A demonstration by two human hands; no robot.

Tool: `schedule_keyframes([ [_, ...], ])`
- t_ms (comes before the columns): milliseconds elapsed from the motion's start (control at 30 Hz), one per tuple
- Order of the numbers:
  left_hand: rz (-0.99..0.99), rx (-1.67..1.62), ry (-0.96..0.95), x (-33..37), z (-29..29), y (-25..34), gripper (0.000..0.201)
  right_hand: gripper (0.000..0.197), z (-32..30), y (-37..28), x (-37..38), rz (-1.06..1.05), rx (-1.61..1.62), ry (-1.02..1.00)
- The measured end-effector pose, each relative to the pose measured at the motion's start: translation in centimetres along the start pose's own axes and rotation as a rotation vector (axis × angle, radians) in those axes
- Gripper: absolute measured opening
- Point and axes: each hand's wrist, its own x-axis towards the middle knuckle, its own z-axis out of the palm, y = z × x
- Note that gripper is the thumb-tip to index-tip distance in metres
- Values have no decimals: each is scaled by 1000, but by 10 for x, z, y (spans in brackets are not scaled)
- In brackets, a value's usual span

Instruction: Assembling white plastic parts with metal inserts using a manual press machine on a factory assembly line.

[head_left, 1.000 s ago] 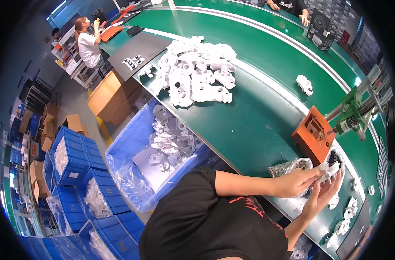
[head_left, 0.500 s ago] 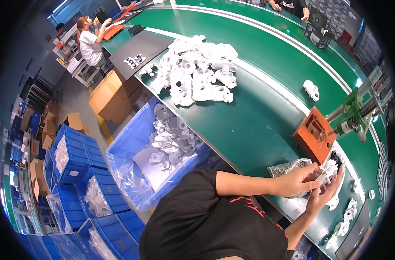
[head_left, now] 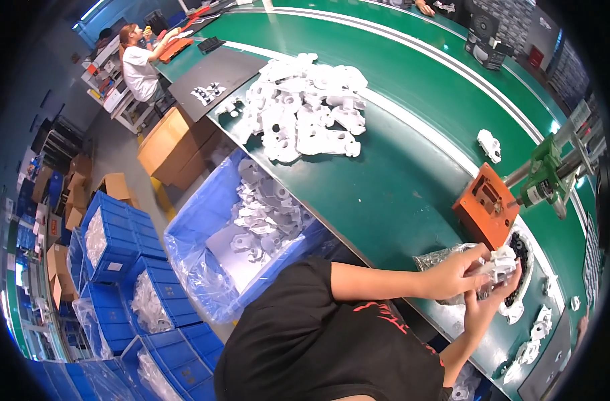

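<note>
A small white molded plastic part (head_left: 501, 264) is held between my two hands above the near right of the green bench. My left hand (head_left: 457, 275) has its fingers closed on the part's left side. Below and to the right, my right hand (head_left: 493, 298) wraps round the same part, its fingers partly hidden. A clear bag of small metal pieces (head_left: 431, 259) lies beside my left hand. Right of my hands sits a white-rimmed container of small dark pieces (head_left: 527, 267). Just beyond stands an orange fixture block (head_left: 482, 208) with a green-and-metal press (head_left: 542, 177).
A large heap of white parts (head_left: 305, 110) covers the bench's far left. Below it stands a plastic-lined blue bin (head_left: 205, 230) of parts. One white part (head_left: 489, 146) lies on the green conveyor (head_left: 412, 80). More white parts (head_left: 531, 351) lie at right. A co-worker (head_left: 141, 70) sits far left.
My hands have shifted slightly left, and the white part is turned between them. The white part on the conveyor has moved right and down. Another person's hand has appeared at the right edge.
</note>
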Motion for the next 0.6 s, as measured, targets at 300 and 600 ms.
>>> schedule_keyframes([
  [300, 357, 834, -6, 40, -58, 29, 26, 47, -24, 17, -8, -28, -84, -36],
  [600, 627, 1675, -289, 135, -52, -4, 8, 19, -59, 27, -49, 79, -57, 119],
])
